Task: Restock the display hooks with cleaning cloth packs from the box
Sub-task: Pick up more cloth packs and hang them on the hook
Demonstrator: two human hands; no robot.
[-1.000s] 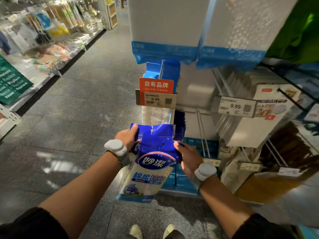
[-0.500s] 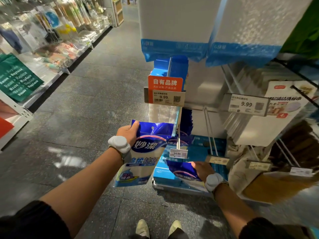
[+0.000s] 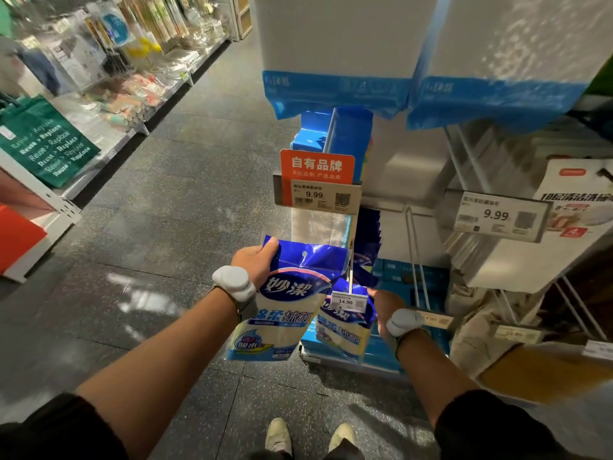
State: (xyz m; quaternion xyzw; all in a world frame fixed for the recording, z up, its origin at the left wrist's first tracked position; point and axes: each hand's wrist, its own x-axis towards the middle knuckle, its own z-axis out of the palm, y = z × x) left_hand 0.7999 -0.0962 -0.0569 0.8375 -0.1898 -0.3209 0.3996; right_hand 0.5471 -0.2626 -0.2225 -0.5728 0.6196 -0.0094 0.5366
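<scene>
My left hand [image 3: 257, 260] grips the top left corner of a blue and white cleaning cloth pack [image 3: 282, 303], held just left of a display hook [image 3: 350, 270] that carries a 14.90 price tag [image 3: 346, 301]. A second pack [image 3: 345, 327] hangs on that hook below the tag. My right hand [image 3: 381, 305] is against that hanging pack's right side, fingers hidden behind it. More dark blue packs [image 3: 368, 237] hang further back on the same hook. No box is in view.
Above hang white packs with blue bands [image 3: 335, 91] and an orange sign with a 9.99 tag [image 3: 316, 184]. Empty wire hooks [image 3: 416, 260] and other goods with a 9.99 tag [image 3: 497, 215] stand to the right. An aisle shelf with a green bag [image 3: 46, 144] runs along the left.
My right hand let go of the pack that both hands held, dropped lower right and reached the pack hanging under the 14.90 tag. My left hand keeps its pack, shifted left.
</scene>
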